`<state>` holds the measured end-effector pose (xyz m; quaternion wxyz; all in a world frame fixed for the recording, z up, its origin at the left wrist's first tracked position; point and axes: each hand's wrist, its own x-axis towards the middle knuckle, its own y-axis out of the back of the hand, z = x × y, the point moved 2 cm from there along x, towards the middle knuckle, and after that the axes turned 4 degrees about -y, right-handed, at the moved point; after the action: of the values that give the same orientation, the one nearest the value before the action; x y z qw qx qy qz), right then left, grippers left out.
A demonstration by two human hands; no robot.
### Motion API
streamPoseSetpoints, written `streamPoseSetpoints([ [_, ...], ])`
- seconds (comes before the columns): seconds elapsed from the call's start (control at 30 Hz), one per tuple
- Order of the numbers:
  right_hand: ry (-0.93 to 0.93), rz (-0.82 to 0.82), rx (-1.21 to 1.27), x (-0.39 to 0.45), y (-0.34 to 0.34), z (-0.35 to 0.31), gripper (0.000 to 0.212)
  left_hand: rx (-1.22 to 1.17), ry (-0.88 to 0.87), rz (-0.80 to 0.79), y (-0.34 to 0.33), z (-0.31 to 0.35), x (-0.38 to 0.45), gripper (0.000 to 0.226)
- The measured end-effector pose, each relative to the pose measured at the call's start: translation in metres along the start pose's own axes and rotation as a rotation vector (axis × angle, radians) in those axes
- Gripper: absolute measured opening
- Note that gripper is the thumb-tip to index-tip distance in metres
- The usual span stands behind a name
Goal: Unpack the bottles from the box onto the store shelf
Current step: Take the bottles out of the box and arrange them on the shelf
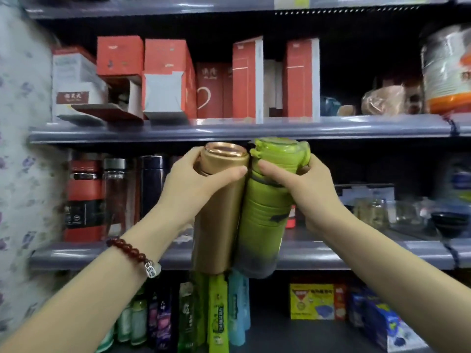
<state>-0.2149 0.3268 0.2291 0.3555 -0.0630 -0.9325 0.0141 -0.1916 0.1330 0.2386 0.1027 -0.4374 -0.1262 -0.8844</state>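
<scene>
I hold two bottles upright side by side in front of the middle shelf (102,256). My left hand (193,184) grips a gold metal flask (216,220) near its top. My right hand (303,184) is wrapped around a green bottle (265,215) just below its green flip lid. The two bottles touch each other along their sides. Their bases hang level with the shelf's front rail. The box is not in view.
On the middle shelf at the left stand a red bottle (82,200), a clear glass bottle (114,197) and a dark blue flask (151,187). Glass jars (374,210) and a dark bowl (448,222) sit at the right. Red boxes (165,77) fill the shelf above; packets (218,314) below.
</scene>
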Motion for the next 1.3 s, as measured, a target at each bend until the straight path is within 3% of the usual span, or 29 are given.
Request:
streamPoseSetpoints([
  [0.17, 0.153, 0.118, 0.024, 0.012, 0.038, -0.004, 0.075, 0.051, -0.203, -0.010, -0.042, 0.018, 0.018, 0.064],
  [0.47, 0.226, 0.222, 0.056, 0.015, 0.071, 0.036, 0.069, 0.112, -0.300, -0.086, -0.090, -0.005, 0.024, 0.074],
  [0.7, 0.152, 0.305, -0.020, 0.032, 0.075, 0.058, 0.070, 0.090, -0.234, -0.115, -0.109, -0.027, 0.042, 0.071],
  [0.93, 0.070, 0.354, -0.124, 0.062, 0.064, 0.062, 0.073, 0.012, -0.037, -0.112, -0.110, -0.048, 0.070, 0.065],
  [1.1, -0.089, 0.347, -0.110, 0.090, 0.063, 0.076, 0.091, -0.065, 0.091, -0.124, -0.118, -0.064, 0.083, 0.058],
  [1.3, -0.212, 0.332, -0.096, 0.112, 0.063, 0.083, 0.100, -0.095, 0.099, -0.135, -0.131, -0.071, 0.089, 0.049],
])
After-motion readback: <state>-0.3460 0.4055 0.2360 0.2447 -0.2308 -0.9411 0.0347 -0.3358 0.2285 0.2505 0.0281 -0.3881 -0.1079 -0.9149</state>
